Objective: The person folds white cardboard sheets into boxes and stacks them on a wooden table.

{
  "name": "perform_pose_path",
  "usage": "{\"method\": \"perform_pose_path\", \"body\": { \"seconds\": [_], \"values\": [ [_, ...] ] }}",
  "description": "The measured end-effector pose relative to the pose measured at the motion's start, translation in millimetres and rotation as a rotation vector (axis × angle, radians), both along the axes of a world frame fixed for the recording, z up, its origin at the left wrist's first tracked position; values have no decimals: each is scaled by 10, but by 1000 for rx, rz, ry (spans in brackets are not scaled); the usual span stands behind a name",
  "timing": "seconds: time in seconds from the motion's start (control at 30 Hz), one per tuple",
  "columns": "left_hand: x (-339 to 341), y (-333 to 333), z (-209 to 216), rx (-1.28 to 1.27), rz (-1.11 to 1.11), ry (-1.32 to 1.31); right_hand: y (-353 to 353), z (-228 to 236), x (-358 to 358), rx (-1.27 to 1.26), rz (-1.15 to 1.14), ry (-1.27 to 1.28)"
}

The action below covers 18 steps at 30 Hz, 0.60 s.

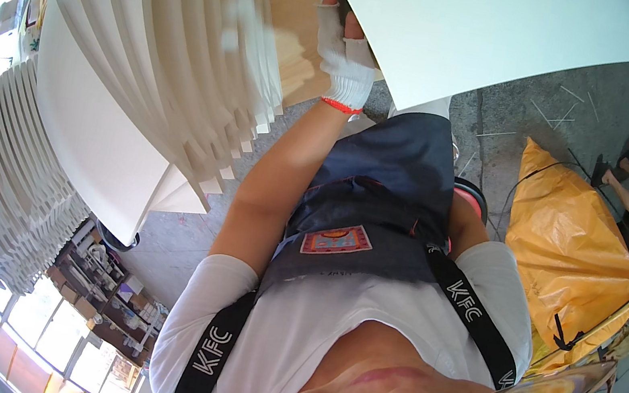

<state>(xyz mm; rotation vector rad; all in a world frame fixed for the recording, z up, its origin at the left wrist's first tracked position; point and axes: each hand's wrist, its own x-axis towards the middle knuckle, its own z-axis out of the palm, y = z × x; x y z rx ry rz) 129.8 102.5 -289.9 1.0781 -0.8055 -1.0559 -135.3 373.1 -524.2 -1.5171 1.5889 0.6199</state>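
Note:
My left hand point(347, 59), in a white knit glove with bare fingertips and a red cuff, is at the left edge of a large white sheet point(501, 37). Two of its fingers show apart, with a dark gap between them; the sheet's edge covers the rest. No grip on the sheet shows. A light wooden tabletop point(296, 19) lies just left of this hand. The white sheet spreads over the top of the view, its near corner hanging above my lap. My right forearm and hand are hidden behind it.
A tall fanned stack of white sheets point(189, 56) stands left of my arm, with another layered stack point(4, 175) farther left. On the right a yellow plastic cover point(568, 242) drapes something. Thin white strips point(542, 113) lie on the grey floor. Another person's legs point(624, 190) show far right.

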Motion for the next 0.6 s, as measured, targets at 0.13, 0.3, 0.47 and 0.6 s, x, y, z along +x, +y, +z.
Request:
{"method": "perform_pose_path", "body": {
  "seconds": [0.13,0.3,0.47,0.6],
  "values": [
    [-26,-15,81,0,5,33,-230,23,13,10,2,-18],
    [-40,17,80,-72,14,0,-565,-28,-173,-11,-16,-23],
    [-43,33,34,-180,44,-95,-920,-122,-486,-93,-70,-29],
    [-67,40,-20,-189,75,-208,-1240,-219,-949,-247,-175,-48]
  ]
}}
